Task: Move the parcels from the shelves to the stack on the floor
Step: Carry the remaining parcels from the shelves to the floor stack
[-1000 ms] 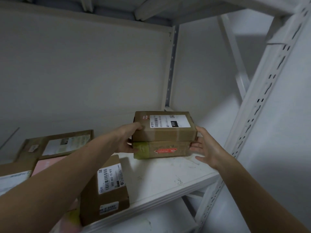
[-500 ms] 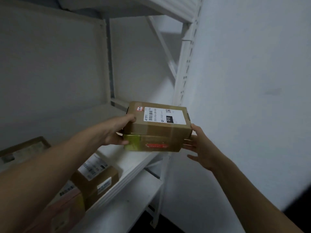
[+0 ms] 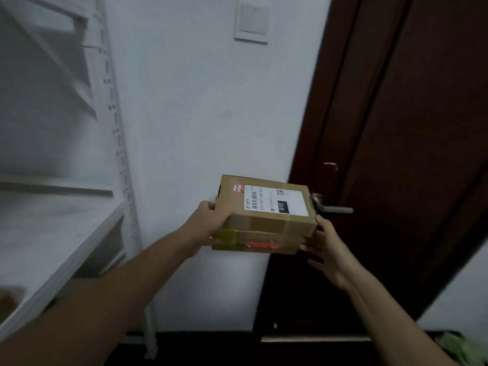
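Gripping the left end of the stacked parcels (image 3: 264, 220) with the left hand (image 3: 211, 225), thumb over the top edge, and pressing the right end with the flat, opened right hand (image 3: 328, 249), probably to keep the pair from sliding apart. Held in mid-air, clear of the shelf (image 3: 52, 233) edge, close before the door handle (image 3: 334, 208). Open room below toward the dark floor (image 3: 211, 350); no view of the stack there.
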